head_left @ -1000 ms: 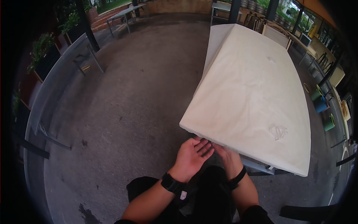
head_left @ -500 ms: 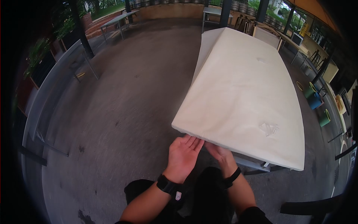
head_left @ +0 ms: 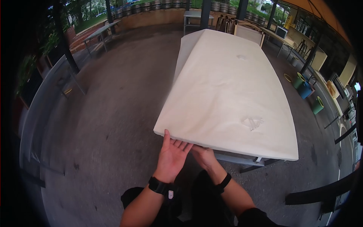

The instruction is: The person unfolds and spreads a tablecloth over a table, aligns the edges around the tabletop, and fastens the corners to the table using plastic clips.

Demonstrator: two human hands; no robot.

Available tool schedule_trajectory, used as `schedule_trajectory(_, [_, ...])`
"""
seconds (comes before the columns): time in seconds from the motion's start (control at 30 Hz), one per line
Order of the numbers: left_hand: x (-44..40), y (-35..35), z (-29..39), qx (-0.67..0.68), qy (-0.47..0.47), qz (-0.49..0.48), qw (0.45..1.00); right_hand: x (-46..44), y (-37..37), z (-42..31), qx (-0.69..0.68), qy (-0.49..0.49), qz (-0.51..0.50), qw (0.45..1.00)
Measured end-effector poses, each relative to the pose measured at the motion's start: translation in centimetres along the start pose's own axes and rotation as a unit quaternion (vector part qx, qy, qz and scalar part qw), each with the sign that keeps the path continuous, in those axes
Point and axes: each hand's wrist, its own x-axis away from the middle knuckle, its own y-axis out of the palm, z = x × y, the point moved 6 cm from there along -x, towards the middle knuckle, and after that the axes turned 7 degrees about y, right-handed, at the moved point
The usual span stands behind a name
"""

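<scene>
Cloth [head_left: 221, 92] above left grip [head_left: 172, 159], contact unclear

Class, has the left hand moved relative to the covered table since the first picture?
Yes: the left hand has moved up toward the covered table's near edge; its thumb now overlaps the edge, having been below it.

The cover [head_left: 227, 94] lies right across the surface [head_left: 236, 159], whose frame shows below the cover's near edge! Left hand [head_left: 172, 159] at that edge, close to the cover's near left corner; right hand [head_left: 204, 156] there too, nearer the cover's middle. Out to the cover's right, buckets [head_left: 318, 106] on the floor [head_left: 113, 113]! Beyond the cover's far end, a post [head_left: 205, 14], and kegs [head_left: 166, 4] behind the cover too, further back.
</scene>
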Motion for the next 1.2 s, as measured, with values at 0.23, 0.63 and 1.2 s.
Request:
schedule_trajectory(0.23, [-1.7, 0.2, -0.8, 0.002, 0.103, -0.001, 0.995, 6.6, -2.3, -1.8, 0.294, -0.015, -0.035, 0.955])
schedule_trajectory(0.63, [-4.3, 0.3, -1.6, 0.025, 0.098, -0.006, 0.995, 16.0, -1.4, -16.2, 0.236, -0.12, -0.03, 0.964])
schedule_trajectory(1.2, [-4.5, -0.1, -1.3, -0.016, 0.115, 0.002, 0.993, 14.3, -2.3, -22.5, 0.683, -0.248, 0.314, 0.611])
